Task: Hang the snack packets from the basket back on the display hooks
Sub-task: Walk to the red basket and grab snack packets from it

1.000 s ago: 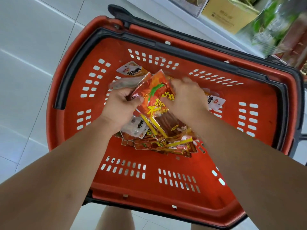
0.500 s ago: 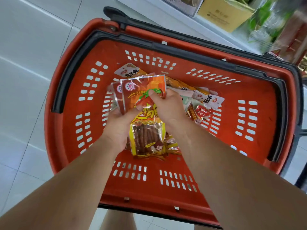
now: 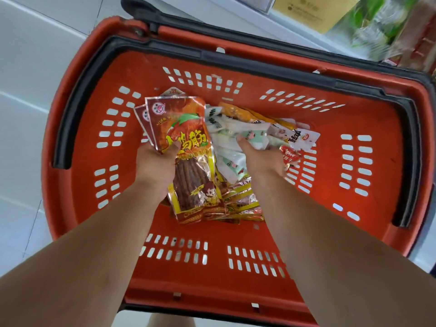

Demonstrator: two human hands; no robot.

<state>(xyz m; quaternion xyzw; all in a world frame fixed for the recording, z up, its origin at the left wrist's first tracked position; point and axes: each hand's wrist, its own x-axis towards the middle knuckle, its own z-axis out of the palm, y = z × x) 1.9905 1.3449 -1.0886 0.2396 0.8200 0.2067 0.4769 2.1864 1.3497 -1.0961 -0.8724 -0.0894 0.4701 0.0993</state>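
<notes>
Two bare arms reach down into a red plastic basket (image 3: 236, 291) with rounded corners and rows of little slots punched through its walls and bottom. The left hand (image 3: 155, 166) has its fingers wrapped round a small stack of glossy red-orange packets (image 3: 186, 135), thumb pressed on the front one. That one has a clear window showing brown sticks inside. The stack is lifted a bit and tilted, top edges pointing away from the hands.

Under it, between the two wrists, lie more crinkly foil packets with yellow trim (image 3: 240, 199), on the basket bottom. The right hand (image 3: 262, 159) is dug into a heap of white-and-green packets (image 3: 231, 142) just ahead of it; the fingers are buried, so I can't tell whether it's got hold of anything. A small red packet (image 3: 289, 154) sits right beside its knuckles.

Beyond the hands, a black handle (image 3: 411, 161) lies folded along the rim. White glossy floor tiles (image 3: 35, 55) show to the left. A cardboard box (image 3: 313, 13) sits on a shelf past the basket, next to some blurry green stuff.
</notes>
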